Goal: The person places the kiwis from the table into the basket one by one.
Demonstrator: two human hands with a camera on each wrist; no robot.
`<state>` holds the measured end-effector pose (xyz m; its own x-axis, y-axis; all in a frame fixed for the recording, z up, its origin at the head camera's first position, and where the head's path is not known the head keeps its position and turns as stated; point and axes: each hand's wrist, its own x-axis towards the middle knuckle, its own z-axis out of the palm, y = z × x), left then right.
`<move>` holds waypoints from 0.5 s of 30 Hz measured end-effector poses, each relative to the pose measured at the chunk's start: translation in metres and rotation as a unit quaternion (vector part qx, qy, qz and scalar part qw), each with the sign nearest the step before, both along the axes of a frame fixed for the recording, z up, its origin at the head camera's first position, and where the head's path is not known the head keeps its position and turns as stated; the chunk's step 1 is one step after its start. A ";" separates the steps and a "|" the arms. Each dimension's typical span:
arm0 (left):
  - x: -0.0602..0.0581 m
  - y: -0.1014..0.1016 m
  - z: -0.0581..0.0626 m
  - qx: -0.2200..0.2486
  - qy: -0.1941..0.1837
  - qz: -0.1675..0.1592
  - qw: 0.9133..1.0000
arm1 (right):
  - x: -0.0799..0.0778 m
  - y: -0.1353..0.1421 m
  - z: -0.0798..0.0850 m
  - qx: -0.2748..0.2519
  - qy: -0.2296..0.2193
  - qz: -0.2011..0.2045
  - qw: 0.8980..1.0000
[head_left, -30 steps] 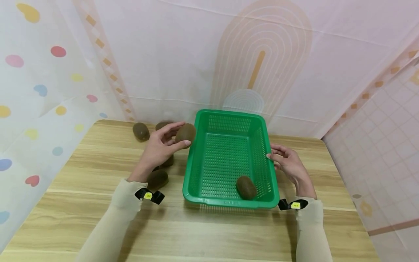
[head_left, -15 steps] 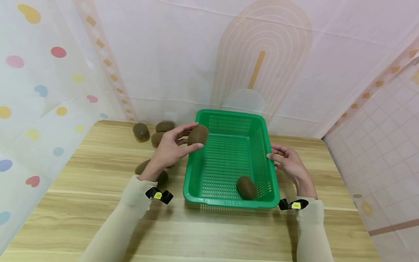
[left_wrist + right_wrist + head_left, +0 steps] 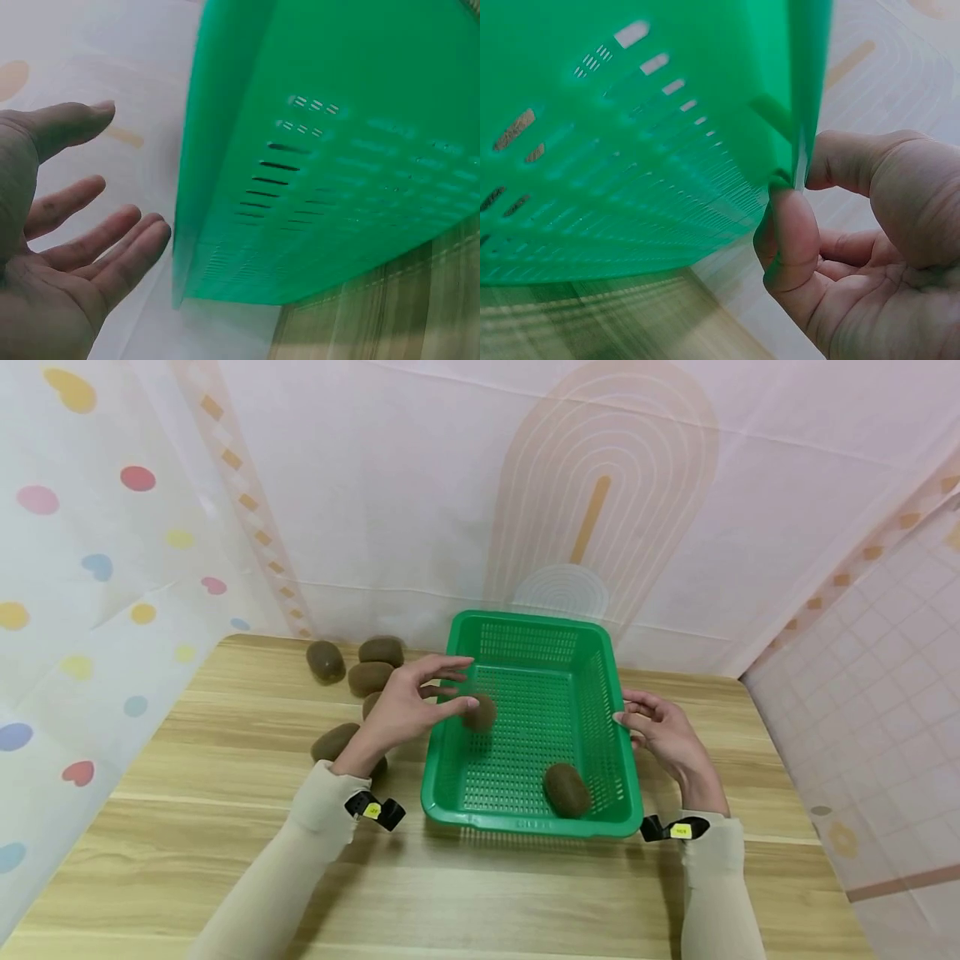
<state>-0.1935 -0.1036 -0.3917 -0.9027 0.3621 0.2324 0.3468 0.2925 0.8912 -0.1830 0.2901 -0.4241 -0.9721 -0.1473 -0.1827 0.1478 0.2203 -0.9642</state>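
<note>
A green plastic basket (image 3: 525, 825) with slotted walls stands at the middle of the table. Over its left rim reaches my left hand (image 3: 408, 706), fingers spread and holding nothing; the left wrist view shows that palm (image 3: 52, 292) bare. Just below the thumb a blurred kiwi (image 3: 481, 713) is inside the basket, apart from the fingers. Another kiwi (image 3: 567, 790) lies in the basket's near right corner. On the right side, my right hand (image 3: 663, 735) pinches the basket's rim between thumb and fingers, as the right wrist view also shows at the rim (image 3: 810, 90).
Several kiwis lie on the wooden table (image 3: 480, 902) left of the basket: one at the far left (image 3: 325, 662), others beside it (image 3: 381, 651), and one near the left wrist (image 3: 335, 742). A patterned cloth (image 3: 420, 510) hangs behind the table.
My left hand has carried a kiwi rightward over the basket's left rim and let it go; the fruit has dropped inside. The right hand has stayed on the rim.
</note>
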 end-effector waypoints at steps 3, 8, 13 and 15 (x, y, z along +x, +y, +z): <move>-0.001 -0.004 0.001 0.011 0.002 0.003 1.000 | -0.001 -0.001 -0.001 0.000 0.001 0.000 1.000; -0.003 -0.016 0.002 0.027 0.013 0.024 0.999 | -0.003 -0.003 -0.001 -0.007 0.004 0.000 1.000; -0.004 -0.031 0.002 0.028 0.026 0.045 0.998 | -0.004 -0.003 -0.002 -0.004 0.000 -0.001 1.000; -0.004 -0.038 0.001 0.014 0.032 0.056 0.998 | -0.004 -0.003 -0.003 -0.003 -0.001 0.000 1.000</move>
<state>-0.1971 -0.1414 -0.3903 -0.9202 0.2522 0.2994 0.3698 0.3088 0.8763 -0.1873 0.2867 -0.4266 -0.9717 -0.1478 -0.1843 0.1505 0.2139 -0.9652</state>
